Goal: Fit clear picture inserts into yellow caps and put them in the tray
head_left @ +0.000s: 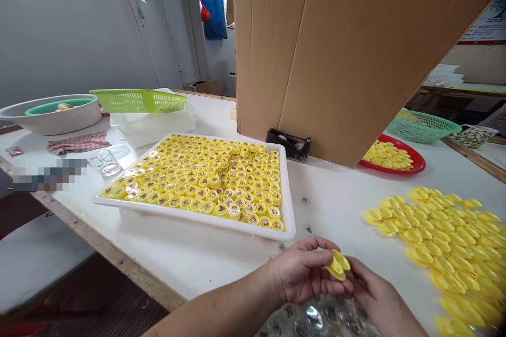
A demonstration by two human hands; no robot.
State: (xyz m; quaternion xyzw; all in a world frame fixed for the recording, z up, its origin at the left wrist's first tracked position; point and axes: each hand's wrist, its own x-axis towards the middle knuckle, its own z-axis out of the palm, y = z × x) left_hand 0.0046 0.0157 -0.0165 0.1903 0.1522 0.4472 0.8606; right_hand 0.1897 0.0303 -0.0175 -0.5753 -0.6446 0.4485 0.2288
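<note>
As a worker's left hand grips a yellow piece between the fingers over a white counter, the right hand meets it from the other side; its fingers are partly hidden, and whether they grip the piece cannot be told. Below lies glossy clear material with dark printed marks, cut by the bottom of the view.

A strip of counter runs between the left forearm and a white tray, its near right corner just beyond the left hand. Another stretch separates the tray from loose yellow pieces spread at right. A tall cardboard panel blocks the far side, a black holder at its foot, its right edge partly covering a red plate.

Small dark pictures mark the yellow discs packed in the tray. Print on a drinking glass and a wall poster is too small to read.
</note>
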